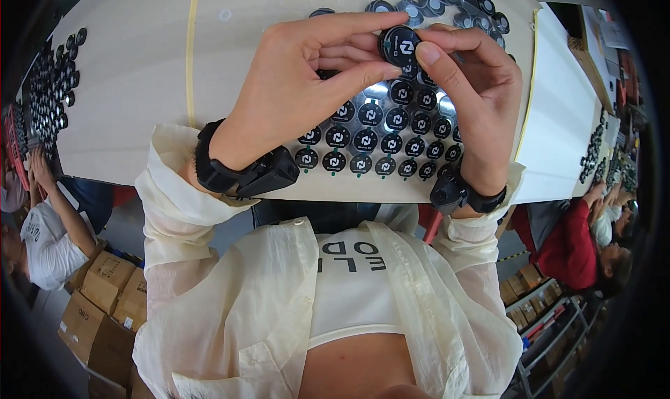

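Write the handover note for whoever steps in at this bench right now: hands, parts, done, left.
Left hand: pinching the round black disc from its left side.
Right hand: thumb and fingers on the same disc from the right; both hold it above the table.
Done: rows of black discs with a white emblem lie face up at the near edge.
Left: a cluster of loose clear-faced pieces at the far edge, and another batch of discs at far left.

Bare tabletop (139, 78) lies open leftward; rows of black discs (380, 137) crowd beneath the hands.
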{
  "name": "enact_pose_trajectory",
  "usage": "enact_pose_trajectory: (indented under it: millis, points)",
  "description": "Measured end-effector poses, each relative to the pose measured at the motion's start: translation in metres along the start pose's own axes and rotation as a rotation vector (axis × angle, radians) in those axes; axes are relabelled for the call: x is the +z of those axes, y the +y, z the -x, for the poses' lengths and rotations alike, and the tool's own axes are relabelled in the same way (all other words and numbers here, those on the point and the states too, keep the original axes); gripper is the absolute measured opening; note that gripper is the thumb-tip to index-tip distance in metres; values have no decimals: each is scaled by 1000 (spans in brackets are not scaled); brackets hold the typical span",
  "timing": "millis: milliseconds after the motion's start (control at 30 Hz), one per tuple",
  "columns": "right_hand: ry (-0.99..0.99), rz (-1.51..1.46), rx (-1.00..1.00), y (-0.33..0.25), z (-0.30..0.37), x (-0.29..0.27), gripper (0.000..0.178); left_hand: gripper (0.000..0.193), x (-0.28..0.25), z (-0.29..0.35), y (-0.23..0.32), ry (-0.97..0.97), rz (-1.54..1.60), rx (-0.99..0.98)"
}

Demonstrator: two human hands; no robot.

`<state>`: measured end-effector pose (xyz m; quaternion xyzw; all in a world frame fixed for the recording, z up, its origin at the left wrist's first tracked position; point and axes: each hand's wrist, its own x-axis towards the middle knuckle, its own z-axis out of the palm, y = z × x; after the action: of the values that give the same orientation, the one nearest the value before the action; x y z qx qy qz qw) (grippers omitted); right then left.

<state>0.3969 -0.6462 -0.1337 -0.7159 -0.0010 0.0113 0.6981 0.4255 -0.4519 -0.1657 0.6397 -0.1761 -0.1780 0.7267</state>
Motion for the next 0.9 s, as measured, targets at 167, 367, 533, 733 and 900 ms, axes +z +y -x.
enact_pose_trajectory:
  millis: [167, 367, 533, 733, 900]
  points:
    - [19, -11, -28, 3, 0, 3, 16, 44, 1, 1, -1, 21, -19, 28]
    - [32, 108, -159, 13, -2, 3, 13, 43, 2, 2, -4, 37, -110, 54]
    - [37, 239, -238, 18, -3, 4, 14, 43, 0, 1, -5, 47, -155, 67]
    - [71, 527, -386, 15, -6, 8, 19, 45, -2, -8, -11, 24, 6, 76]
    - [67, 643, -369, 12, -5, 4, 28, 43, -23, -42, 2, -29, -265, 169]
